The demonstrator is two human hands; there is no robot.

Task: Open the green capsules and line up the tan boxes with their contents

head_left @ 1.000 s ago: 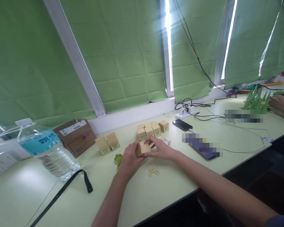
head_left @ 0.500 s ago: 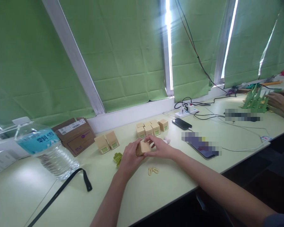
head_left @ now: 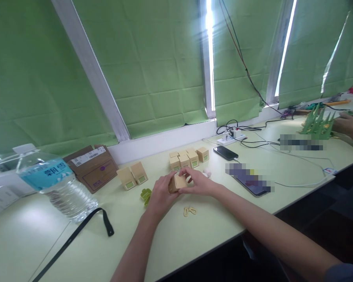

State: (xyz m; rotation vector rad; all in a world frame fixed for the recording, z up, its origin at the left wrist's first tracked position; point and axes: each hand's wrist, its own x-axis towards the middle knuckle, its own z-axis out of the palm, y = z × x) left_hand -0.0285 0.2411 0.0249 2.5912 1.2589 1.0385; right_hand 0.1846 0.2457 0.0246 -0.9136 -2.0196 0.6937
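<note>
Between my two hands is a small tan cardboard box (head_left: 181, 181), just above or on the table; I cannot tell which. My left hand (head_left: 162, 192) is wrapped round its left side. The fingers and thumb of my right hand (head_left: 198, 183) grip it from the right, at its top and near edge. Left of my left hand lie green flower-shaped pieces (head_left: 146, 194), partly hidden by the hand. A pale yellow looped band (head_left: 190, 212) lies on the table in front of the box. Behind my hands several closed tan boxes (head_left: 184, 159) stand grouped together.
Two tan boxes with raised flaps (head_left: 132, 176) stand left. A large water bottle (head_left: 59, 184), a brown carton (head_left: 94, 168) and a black strap (head_left: 106, 223) are farther left. To the right lie phones (head_left: 226, 153), a power strip (head_left: 231, 138) and cables. Another person's hand (head_left: 351, 124) is beside green spiky pieces (head_left: 317, 123).
My hands and the box keep nearly the same place and grip. The view has shifted very slightly. At the far right, the other person's hand has moved a little.
</note>
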